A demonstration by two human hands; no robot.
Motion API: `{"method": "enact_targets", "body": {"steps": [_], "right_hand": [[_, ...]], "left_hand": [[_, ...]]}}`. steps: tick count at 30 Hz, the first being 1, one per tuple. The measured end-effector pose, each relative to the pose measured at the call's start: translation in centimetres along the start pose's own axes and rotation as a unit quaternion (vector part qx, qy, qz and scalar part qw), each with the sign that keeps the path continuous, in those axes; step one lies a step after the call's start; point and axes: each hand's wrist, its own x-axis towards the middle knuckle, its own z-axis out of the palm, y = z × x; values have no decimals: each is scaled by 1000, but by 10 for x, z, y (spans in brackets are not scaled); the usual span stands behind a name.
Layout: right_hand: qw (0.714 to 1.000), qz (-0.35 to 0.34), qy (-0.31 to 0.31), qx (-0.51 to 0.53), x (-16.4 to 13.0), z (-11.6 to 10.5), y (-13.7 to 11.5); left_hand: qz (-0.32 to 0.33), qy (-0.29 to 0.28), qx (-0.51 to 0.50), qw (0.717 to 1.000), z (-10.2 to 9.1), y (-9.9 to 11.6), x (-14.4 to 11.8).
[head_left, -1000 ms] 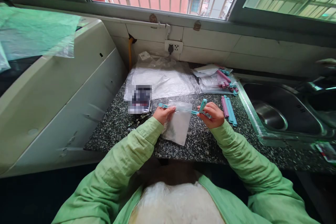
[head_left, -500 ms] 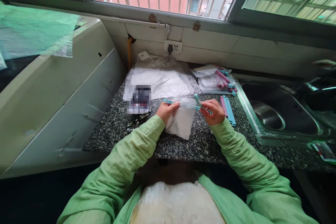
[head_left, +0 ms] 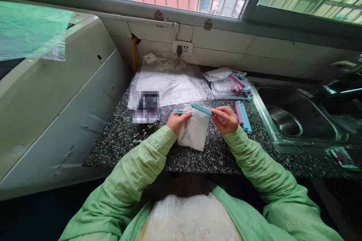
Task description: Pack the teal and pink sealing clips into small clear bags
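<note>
Left hand (head_left: 175,121) is closed, fingers curled and pinching the top edge of a small clear bag (head_left: 194,132) along with the left end of a teal sealing clip (head_left: 198,109). Right hand (head_left: 225,119) is pinching too, thumb and fingertips shut on the clip's other end, just at the bag's upper right corner. The clip runs across the bag's mouth, long axis from about nine o'clock to three o'clock; its upper arm lifts away towards ten o'clock, so the clip looks partly open. The bag hangs from the clip, its bottom edge towards six o'clock, over the speckled counter (head_left: 118,139) near the front edge. At two o'clock from the right hand, a few loose pink and teal clips (head_left: 242,112) lie side by side, just beside the steel sink (head_left: 285,120). At eleven o'clock, flat plastic bags (head_left: 169,83) are spread against the wall.
</note>
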Motion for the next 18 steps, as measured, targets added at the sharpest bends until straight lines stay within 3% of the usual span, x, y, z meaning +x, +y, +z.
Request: {"method": "enact_targets", "body": {"steps": [7, 18], "right_hand": [[999, 29, -17, 11, -1, 2, -3], [999, 18, -48, 8, -2, 8, -2]], "left_hand": [[13, 7, 25, 1000, -2, -2, 1], [9, 24, 45, 999, 3, -2, 4]]}}
